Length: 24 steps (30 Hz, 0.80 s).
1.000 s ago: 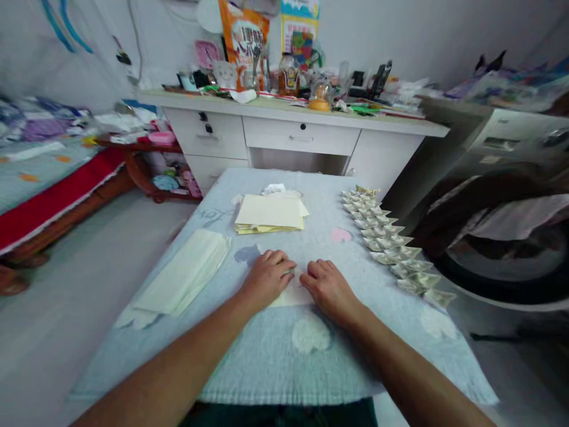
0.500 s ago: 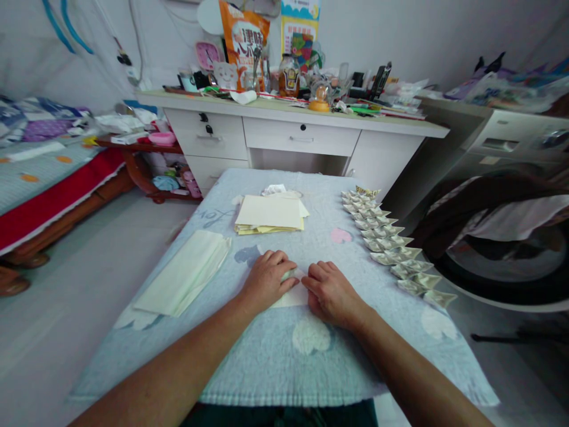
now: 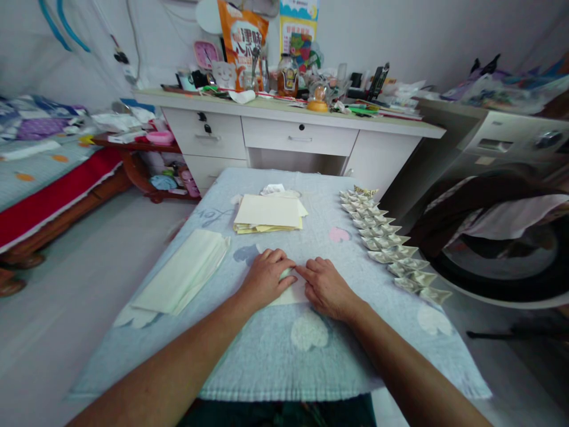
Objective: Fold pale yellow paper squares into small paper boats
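A pale sheet of paper [image 3: 288, 296] lies on the cloth-covered table in front of me, partly folded and largely hidden under my hands. My left hand [image 3: 269, 276] is closed over its left side, thumb and fingers holding it against the cloth. From the right, my right hand [image 3: 328, 288] bears on the paper's upper edge with the index finger stretched toward the left fingertips. Its other fingers are curled in at the paper's right side. Beyond my hands sits a stack of cream paper [image 3: 268, 212]. Long folded pale sheets [image 3: 183, 274] lie to the left.
Rows of small folded paper boats [image 3: 387, 240] line the table's right side. A crumpled white tissue [image 3: 272, 189] is behind the stack. Past the blue tablecloth [image 3: 249, 367] stand a cluttered white desk [image 3: 302, 137] and, at right, a washing machine [image 3: 502, 154].
My right index finger has straightened and reached left along the paper's top edge, closer to my left hand. My left hand keeps nearly the same place.
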Tool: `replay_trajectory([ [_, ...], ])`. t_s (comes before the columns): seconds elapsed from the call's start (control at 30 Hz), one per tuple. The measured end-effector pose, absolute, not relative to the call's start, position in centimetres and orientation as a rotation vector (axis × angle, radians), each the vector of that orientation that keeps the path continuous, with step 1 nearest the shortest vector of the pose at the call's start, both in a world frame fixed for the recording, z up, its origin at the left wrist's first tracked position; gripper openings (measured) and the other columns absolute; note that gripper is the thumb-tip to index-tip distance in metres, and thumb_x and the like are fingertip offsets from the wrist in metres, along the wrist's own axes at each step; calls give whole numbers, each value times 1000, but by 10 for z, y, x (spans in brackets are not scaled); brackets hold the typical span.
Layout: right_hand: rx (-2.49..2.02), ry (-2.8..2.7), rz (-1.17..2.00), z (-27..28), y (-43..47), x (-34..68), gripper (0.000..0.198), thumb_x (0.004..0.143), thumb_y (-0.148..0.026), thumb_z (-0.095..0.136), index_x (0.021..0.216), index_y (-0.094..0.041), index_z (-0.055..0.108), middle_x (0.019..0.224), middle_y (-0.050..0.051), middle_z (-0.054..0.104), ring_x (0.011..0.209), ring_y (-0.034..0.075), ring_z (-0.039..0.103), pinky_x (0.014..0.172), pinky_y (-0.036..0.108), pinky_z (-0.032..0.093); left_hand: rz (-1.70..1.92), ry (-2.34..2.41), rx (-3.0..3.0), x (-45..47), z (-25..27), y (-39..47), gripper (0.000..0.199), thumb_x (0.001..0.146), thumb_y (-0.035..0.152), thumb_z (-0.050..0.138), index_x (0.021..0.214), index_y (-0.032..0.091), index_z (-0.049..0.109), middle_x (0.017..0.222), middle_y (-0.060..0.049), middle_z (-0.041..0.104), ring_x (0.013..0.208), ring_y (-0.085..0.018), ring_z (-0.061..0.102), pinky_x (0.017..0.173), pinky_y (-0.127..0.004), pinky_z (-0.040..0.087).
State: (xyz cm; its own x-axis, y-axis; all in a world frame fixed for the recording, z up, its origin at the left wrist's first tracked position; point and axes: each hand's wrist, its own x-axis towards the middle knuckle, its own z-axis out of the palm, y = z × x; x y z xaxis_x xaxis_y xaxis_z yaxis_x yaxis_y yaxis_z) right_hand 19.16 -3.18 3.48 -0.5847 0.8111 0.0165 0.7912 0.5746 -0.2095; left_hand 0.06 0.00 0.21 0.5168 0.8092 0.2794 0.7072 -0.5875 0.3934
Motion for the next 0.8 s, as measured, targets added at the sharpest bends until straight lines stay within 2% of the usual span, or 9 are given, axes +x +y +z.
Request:
replay_trajectory([
  [0.4,-1385,-2681,259,34,-34,191,40,82,-16,48,121,-14,55,95,8,52,88,21,40,78,34,28,651,1282,2532,0,2,-1,24,81,32,65,104,24,65,99,-4,58,95,-22,49,85,-37,41],
  [0.8,-1355,-2773,121,38,-34,192,36,83,-20,50,118,-15,57,93,9,54,87,23,41,78,36,27,644,1285,2540,0,2,0,25,81,34,66,104,25,67,98,-4,58,95,-22,50,86,-36,41],
])
